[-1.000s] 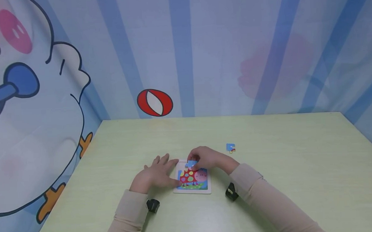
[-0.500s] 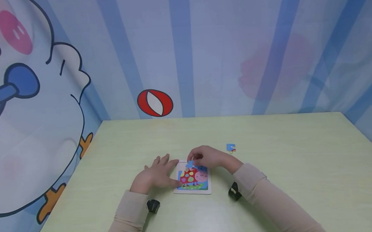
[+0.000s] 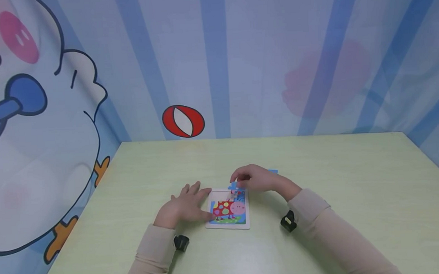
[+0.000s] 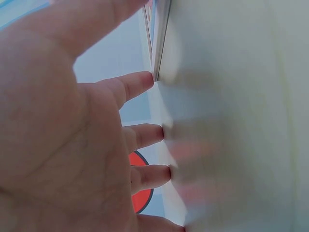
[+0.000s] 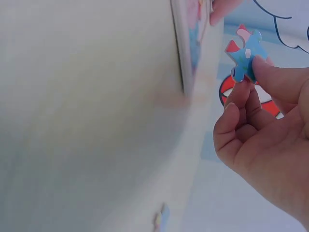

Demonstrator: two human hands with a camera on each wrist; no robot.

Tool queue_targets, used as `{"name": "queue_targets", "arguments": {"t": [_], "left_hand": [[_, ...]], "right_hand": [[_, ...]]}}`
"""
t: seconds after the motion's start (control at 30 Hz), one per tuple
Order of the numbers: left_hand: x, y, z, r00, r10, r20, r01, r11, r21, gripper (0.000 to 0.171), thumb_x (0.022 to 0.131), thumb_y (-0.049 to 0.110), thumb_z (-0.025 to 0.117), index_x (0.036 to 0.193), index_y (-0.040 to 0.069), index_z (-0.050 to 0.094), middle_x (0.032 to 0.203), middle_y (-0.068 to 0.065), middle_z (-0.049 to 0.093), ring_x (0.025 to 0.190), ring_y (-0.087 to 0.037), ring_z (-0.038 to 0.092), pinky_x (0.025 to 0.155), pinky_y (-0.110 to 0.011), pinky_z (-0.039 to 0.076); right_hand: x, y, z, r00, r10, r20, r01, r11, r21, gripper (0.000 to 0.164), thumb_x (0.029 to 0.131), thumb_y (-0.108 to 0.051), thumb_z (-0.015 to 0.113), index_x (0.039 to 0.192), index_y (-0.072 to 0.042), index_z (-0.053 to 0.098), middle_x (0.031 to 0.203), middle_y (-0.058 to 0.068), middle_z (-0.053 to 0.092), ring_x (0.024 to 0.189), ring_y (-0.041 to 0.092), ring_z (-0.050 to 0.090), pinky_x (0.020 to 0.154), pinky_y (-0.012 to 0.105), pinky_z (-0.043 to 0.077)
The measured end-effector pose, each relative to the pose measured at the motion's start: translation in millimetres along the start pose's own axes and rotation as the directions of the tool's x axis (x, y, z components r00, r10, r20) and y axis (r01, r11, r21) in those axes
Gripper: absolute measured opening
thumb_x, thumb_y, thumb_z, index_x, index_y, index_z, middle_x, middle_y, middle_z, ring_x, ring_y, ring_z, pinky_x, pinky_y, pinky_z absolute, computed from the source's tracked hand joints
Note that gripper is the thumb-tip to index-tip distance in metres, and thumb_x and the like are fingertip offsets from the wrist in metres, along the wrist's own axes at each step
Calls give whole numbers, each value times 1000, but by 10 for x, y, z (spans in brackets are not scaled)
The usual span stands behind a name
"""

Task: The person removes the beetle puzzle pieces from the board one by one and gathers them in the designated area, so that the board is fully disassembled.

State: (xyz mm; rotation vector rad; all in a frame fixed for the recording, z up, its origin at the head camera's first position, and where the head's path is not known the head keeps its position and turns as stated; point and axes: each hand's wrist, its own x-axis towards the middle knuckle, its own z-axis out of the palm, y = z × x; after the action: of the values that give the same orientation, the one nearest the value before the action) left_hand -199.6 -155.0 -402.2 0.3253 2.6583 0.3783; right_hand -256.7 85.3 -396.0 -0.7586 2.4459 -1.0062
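the right hand (image 3: 256, 178) pinches a puzzle piece (image 5: 247, 54), likely light, stiff, best held by its edges. the left hand (image 3: 185, 206) spreads its fingers.

A blue jigsaw piece (image 5: 244, 59) (red-and-pink tipped) is being pinched in the right hand (image 3: 258, 178); the white-framed puzzle (image 3: 228, 227) is lying flat, partly filled; another blue piece (image 3: 273, 171) is lying apart.
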Motion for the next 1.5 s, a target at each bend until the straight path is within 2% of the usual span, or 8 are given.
{"name": "queue_targets", "arguments": {"t": [0.2,0.5,0.77,0.9,1.1,1.33,1.5], "left_hand": [[-31,15,-10,1000,19,-15,-19,1000,-13,80,82,46,71,149,19,37,159,-15,18,144,-46,11,103,-76,17],[-29,7,1,999,25,-21,-25,1000,-18,80,82,45,71,149,19,38,159,-15,19,144,-46,12,102,-77,16],[-15,-9,9,1000,15,-19,-15,1000,-14,80,82,46,70,150,20,36,160,-13,17,145,-44,9,105,-75,14],[-16,-5,9,1000,5,-13,-5,1000,-16,80,82,45,70,150,20,35,161,-12,16,146,-43,8,106,-74,14],[5,-24,22,1000,7,-17,-7,1000,-20,80,82,46,70,150,20,36,160,-13,16,146,-44,8,105,-75,13],[16,-45,48,999,11,-35,-12,1000,-28,80,82,45,71,150,21,36,160,-13,17,146,-44,8,104,-76,13],[0,-15,12,1000,6,-14,-6,1000,-22,80,82,44,71,150,20,36,160,-13,17,145,-44,9,105,-75,13]], "right_hand": [[-140,37,-183,1000,5,-24,-6,1000,-15,18,97,-8,55,111,-10,66,97,2,64,84,18,53,75,30,47],[-299,191,-421,998,21,-61,-23,999,-32,22,98,-7,54,116,-3,65,94,5,63,81,19,53,71,31,47],[-455,384,-560,992,75,-101,-79,996,-30,24,98,-4,51,118,-1,63,85,7,60,72,22,48,65,31,41],[-523,507,-606,991,77,-112,-84,995,-53,24,98,-3,50,117,0,64,89,6,62,73,17,45,66,31,41],[-598,688,-666,986,91,-138,-102,991,-81,23,97,-3,50,114,-2,66,93,7,63,75,18,45,66,31,39],[-673,846,-737,979,121,-165,-141,983,-115,24,97,-5,51,116,-2,66,105,12,63,85,22,51,71,33,43],[-696,897,-779,974,140,-176,-165,977,-136,24,97,-6,52,117,-2,65,114,18,62,98,29,56,78,38,48]]}}
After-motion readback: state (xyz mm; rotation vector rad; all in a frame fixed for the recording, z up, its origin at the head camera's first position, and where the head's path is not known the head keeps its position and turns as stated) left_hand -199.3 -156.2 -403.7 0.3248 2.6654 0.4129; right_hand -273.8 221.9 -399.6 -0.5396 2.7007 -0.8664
